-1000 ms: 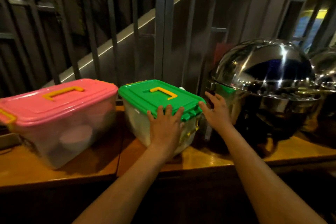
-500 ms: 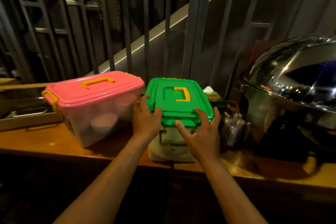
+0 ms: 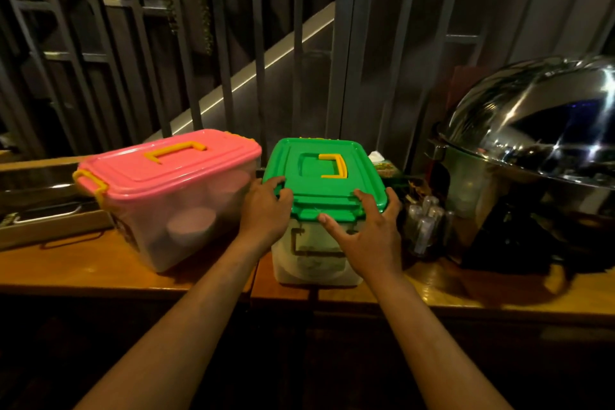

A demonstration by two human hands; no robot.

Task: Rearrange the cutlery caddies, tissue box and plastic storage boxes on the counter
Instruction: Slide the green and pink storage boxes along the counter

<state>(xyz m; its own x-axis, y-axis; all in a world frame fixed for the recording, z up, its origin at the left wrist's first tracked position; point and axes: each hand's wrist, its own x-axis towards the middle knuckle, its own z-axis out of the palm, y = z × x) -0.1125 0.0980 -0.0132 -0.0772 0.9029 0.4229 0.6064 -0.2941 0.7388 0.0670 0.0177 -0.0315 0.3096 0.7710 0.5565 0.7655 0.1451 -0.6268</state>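
With both hands on the green-lidded box (image 3: 316, 210), I read this as a two-sided hold meant to slide or turn it on the counter (image 3: 83, 273), not lift it by the yellow handle (image 3: 334, 166), which lies untouched beyond my fingertips. My left hand (image 3: 264, 210) wraps the lid's near left corner, fingers curled over the rim, thumb side hidden against the wall. My right hand (image 3: 366, 236) lies flatter, fingers spread across the near right corner and front latch, pressing more than clenching; I cannot tell whether it truly grips. The box sits near the counter's front edge, directly under my palms.

Just outside my left knuckles stands the pink-lidded box (image 3: 173, 196), close to the green one but apparently not touching. Just past my right fingers sits a cutlery caddy (image 3: 424, 226), with what looks like the tissue box (image 3: 382, 165) behind it, both partly hidden. Farther right is a steel dome-lidded warmer (image 3: 532, 150). Holding low at the corners probably keeps the box from tipping into either neighbour.
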